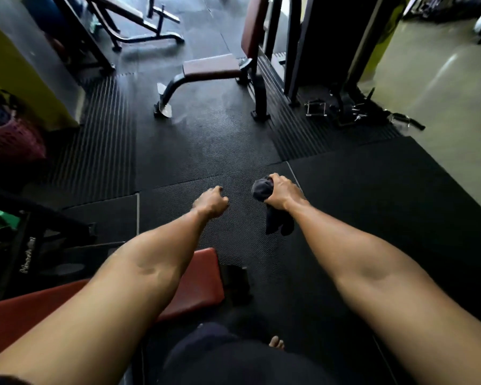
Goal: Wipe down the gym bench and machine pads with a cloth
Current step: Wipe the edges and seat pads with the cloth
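My right hand (pixel 282 191) grips a dark blue-grey cloth (pixel 264 190), with its loose ends hanging below my fist. My left hand (pixel 211 202) is held out beside it with fingers curled and nothing in it. Both arms stretch forward over the black floor mat. A red bench pad (pixel 197 282) lies low at the left, partly hidden under my left forearm. Further ahead stands a machine seat with a brown seat pad (pixel 211 66) and an upright brown back pad (pixel 252 29).
Black rubber mats (pixel 372 195) cover the floor, with pale concrete floor (pixel 442 87) at the right. Cable handles (pixel 356 111) lie by the machine frame. Another bench (pixel 134 20) stands at the back left, and bags (pixel 9 134) sit by a yellow pillar at the left.
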Demonstrator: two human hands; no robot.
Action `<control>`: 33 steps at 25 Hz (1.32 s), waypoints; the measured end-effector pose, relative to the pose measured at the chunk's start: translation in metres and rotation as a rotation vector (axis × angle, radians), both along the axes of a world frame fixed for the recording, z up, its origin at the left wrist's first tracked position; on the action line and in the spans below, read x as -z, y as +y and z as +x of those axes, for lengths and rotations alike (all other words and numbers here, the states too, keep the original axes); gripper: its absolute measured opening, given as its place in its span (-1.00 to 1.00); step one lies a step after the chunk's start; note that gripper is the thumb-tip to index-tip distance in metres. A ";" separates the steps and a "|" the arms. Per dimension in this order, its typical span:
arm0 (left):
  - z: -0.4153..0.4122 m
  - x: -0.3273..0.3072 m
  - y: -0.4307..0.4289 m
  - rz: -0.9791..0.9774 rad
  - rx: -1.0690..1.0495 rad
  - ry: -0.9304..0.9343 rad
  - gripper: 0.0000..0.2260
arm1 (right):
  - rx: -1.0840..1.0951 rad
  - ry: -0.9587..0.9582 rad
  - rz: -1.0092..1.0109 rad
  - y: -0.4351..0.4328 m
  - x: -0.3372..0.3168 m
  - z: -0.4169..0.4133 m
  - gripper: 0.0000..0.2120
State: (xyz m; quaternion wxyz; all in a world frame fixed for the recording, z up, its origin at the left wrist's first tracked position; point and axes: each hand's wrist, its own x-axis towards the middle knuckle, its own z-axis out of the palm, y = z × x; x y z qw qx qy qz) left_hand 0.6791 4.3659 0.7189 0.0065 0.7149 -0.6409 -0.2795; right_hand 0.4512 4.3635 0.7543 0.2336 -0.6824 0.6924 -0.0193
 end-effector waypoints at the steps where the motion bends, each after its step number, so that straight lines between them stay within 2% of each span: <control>1: -0.007 -0.005 -0.003 -0.011 -0.006 0.006 -0.50 | -0.015 0.005 -0.007 -0.006 -0.003 -0.006 -0.34; 8: -0.023 -0.004 -0.061 -0.055 -0.084 -0.013 -0.51 | -0.097 -0.050 -0.041 -0.084 -0.003 -0.018 -0.30; 16: -0.016 -0.007 -0.207 -0.094 -0.219 0.027 -0.53 | -0.200 0.013 -0.055 -0.247 0.002 -0.013 -0.31; 22: 0.032 -0.032 -0.302 -0.127 -0.375 0.027 -0.55 | -0.305 -0.042 -0.101 -0.373 -0.029 0.035 -0.26; 33: 0.126 -0.045 -0.463 -0.126 -0.625 -0.045 -0.54 | -0.635 -0.039 -0.106 -0.605 -0.029 0.168 -0.27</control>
